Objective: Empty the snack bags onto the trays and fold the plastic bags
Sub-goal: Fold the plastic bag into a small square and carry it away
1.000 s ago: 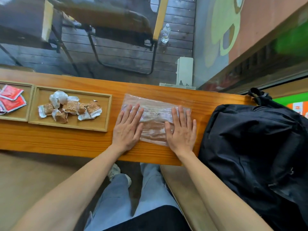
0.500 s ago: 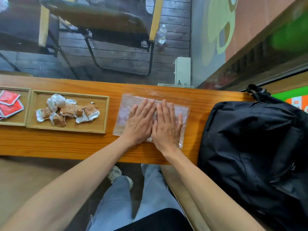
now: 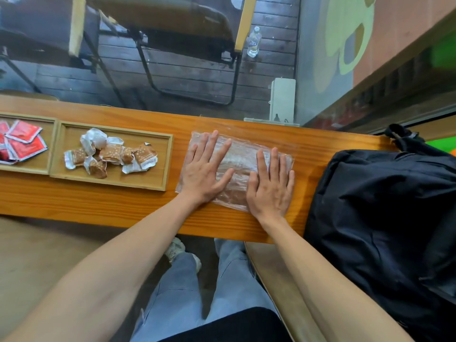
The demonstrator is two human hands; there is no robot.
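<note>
- Head view: a long wooden worktop [image 3: 246,223] runs left to right, with a black backpack [image 3: 385,218] sitting on its right end, just beside the right hand and apart from the bag.
- Beyond the far edge of the worktop, a dark plank floor carries a folding chair [image 3: 172,23] and a clear water bottle [image 3: 254,41] standing upright; a white box [image 3: 282,98] stands against the far edge.
- On the left of the worktop two wooden trays sit side by side, touching. The nearer-centre tray [image 3: 158,183] holds a loose pile of brown-and-white wrapped snacks [image 3: 111,154]; the far-left tray [image 3: 47,169], cut by the frame edge, holds red packets [image 3: 22,141].
- The clear plastic bag [image 3: 239,164] lies flat on the worktop between the snack tray and the backpack. It looks empty, crinkled and glossy, with a doubled, cloudier band across its middle.
- The left hand [image 3: 202,174] lies palm down on the bag's left part, fingers straight and spread, pressing it flat.
- The right hand [image 3: 270,187] lies palm down on the bag's right part, fingers straight and pointing away, gripping nothing.
- Bare forearms reach in from the near side; jeans and a shoe show below the worktop edge.
</note>
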